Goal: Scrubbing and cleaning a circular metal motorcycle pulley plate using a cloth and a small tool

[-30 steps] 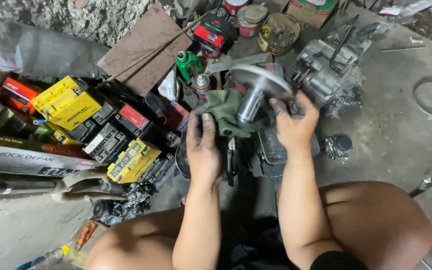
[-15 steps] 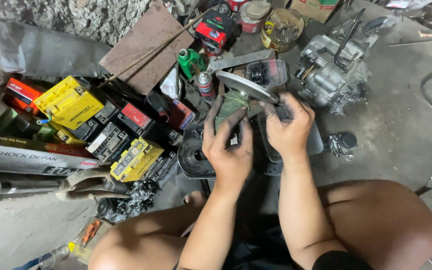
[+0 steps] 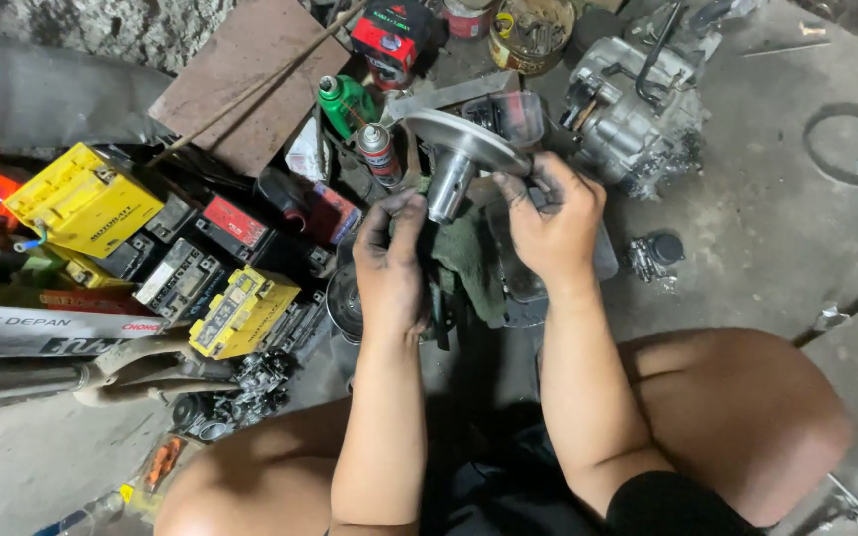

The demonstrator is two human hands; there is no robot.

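Left hand point(image 3: 391, 260): pressing a green rag point(image 3: 471, 260) against the pulley's hub.
Right hand point(image 3: 551, 220): gripping the rim of the metal pulley half point(image 3: 461, 149), tilting it.
Left side: yellow and black batteries point(image 3: 86, 203) are lying heaped.
Behind: engine block point(image 3: 633, 114) and green spray can point(image 3: 346, 101) are sitting.

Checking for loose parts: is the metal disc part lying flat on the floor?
No: the metal disc part is held up between the left hand and right hand.
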